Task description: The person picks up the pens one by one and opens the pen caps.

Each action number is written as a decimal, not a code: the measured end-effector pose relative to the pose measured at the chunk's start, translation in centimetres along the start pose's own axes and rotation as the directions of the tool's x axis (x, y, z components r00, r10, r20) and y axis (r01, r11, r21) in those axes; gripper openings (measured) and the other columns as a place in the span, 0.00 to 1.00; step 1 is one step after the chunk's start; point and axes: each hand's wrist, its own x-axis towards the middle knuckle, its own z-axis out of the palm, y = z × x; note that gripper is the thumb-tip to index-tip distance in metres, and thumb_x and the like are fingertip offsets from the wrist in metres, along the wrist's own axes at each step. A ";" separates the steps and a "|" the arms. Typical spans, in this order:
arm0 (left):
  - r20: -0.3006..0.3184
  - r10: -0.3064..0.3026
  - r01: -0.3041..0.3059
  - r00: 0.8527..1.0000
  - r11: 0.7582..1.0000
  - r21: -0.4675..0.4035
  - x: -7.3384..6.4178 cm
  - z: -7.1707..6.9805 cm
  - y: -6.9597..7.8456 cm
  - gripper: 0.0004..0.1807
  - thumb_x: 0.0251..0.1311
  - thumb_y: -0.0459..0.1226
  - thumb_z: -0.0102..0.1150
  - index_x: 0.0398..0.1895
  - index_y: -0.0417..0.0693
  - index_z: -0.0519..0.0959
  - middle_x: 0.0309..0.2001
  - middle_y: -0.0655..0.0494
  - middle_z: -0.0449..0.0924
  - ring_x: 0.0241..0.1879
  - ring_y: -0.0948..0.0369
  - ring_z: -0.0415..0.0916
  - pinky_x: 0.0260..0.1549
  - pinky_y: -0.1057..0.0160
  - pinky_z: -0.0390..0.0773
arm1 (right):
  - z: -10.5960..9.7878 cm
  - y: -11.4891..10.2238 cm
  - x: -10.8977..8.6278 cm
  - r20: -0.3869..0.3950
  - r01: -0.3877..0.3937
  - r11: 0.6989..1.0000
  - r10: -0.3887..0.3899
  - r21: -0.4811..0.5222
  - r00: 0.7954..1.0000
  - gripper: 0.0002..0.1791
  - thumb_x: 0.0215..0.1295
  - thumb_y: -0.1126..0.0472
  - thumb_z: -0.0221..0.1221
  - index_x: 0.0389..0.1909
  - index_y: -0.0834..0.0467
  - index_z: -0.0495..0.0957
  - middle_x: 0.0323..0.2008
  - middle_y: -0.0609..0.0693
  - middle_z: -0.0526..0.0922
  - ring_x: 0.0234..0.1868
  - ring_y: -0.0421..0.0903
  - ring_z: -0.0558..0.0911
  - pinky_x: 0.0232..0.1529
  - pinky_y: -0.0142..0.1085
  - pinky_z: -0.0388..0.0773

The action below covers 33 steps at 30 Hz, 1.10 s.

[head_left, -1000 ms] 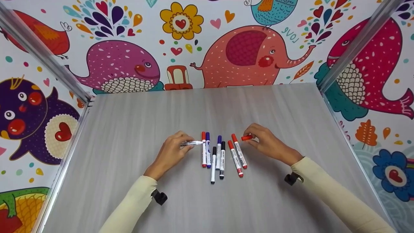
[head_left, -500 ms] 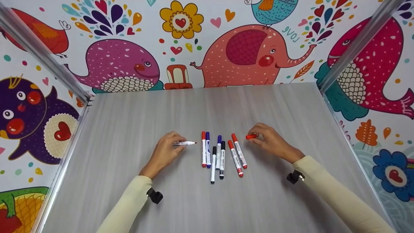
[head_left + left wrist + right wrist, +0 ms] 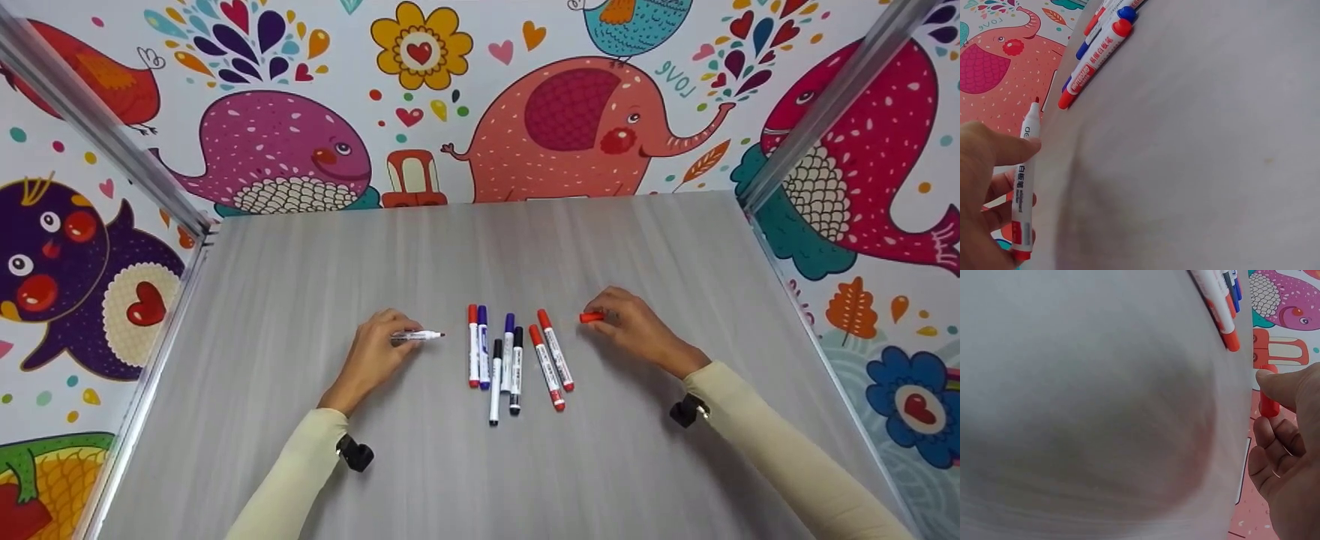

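My left hand (image 3: 376,349) pinches an uncapped whiteboard marker (image 3: 1027,185) between thumb and fingers. The marker has a white barrel, a red end and a bare red tip, which points right toward the other markers in the head view. My right hand (image 3: 634,328) pinches a red marker cap (image 3: 1269,391), held apart from the marker. Between the hands, several capped markers lie on the table: a red one (image 3: 473,346) and a blue one (image 3: 483,349) at left, a second blue one and two black ones in the middle, and two red ones (image 3: 546,367) at right.
The grey wood-grain table (image 3: 480,480) is bounded by metal rails (image 3: 161,367) at its sides. Cartoon-printed panels (image 3: 300,45) stand at the back and both sides. A small black wrist camera (image 3: 355,453) is on the left sleeve, another (image 3: 686,410) on the right.
The hands have drawn apart, the left hand moving left with the marker and the right hand slightly right with the cap. The marker's red tip now shows clearly. The markers on the table have stayed put.
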 end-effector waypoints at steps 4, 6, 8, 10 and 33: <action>0.003 -0.023 0.023 1.000 1.000 0.001 -0.1 0.1 -0.4 0.10 0.57 0.26 0.81 0.42 0.43 0.93 0.42 0.53 0.87 0.47 0.52 0.83 0.50 0.47 0.83 | 0.2 0.4 -0.2 -0.014 -0.017 1.000 0.017 -0.005 1.000 0.10 0.65 0.71 0.76 0.44 0.57 0.91 0.40 0.47 0.86 0.45 0.47 0.81 0.48 0.41 0.80; 0.006 -0.030 0.030 1.000 1.000 -0.001 -0.2 0.2 -0.6 0.10 0.58 0.27 0.81 0.42 0.44 0.93 0.42 0.53 0.87 0.47 0.52 0.83 0.50 0.46 0.83 | 0.3 0.6 -0.3 -0.017 -0.024 1.000 0.024 -0.005 1.000 0.10 0.64 0.71 0.76 0.44 0.57 0.90 0.40 0.48 0.86 0.45 0.47 0.81 0.49 0.42 0.80; 0.009 -0.032 0.032 0.999 0.999 -0.003 -0.2 0.3 -0.8 0.10 0.58 0.27 0.81 0.42 0.43 0.93 0.42 0.52 0.87 0.47 0.51 0.83 0.51 0.46 0.82 | 0.4 0.8 -0.3 -0.012 -0.034 0.999 0.034 -0.007 0.999 0.10 0.65 0.71 0.76 0.44 0.57 0.91 0.40 0.48 0.86 0.46 0.47 0.81 0.50 0.42 0.80; 0.011 -0.032 0.032 0.999 0.999 0.000 -0.1 0.3 -1.0 0.10 0.59 0.27 0.81 0.42 0.43 0.93 0.42 0.52 0.87 0.48 0.51 0.83 0.51 0.45 0.82 | 0.4 1.0 -0.4 -0.011 -0.042 0.999 0.042 -0.008 0.999 0.10 0.65 0.71 0.76 0.44 0.57 0.91 0.41 0.48 0.86 0.47 0.48 0.81 0.50 0.41 0.80; -0.011 -0.030 0.030 0.999 0.999 -0.018 0.8 1.2 -3.2 0.11 0.59 0.28 0.81 0.44 0.43 0.93 0.44 0.52 0.88 0.50 0.48 0.83 0.55 0.40 0.73 | 0.4 3.2 -0.6 -0.056 -0.100 0.995 0.098 -0.025 0.994 0.09 0.65 0.72 0.75 0.43 0.61 0.90 0.40 0.53 0.87 0.48 0.52 0.77 0.49 0.40 0.72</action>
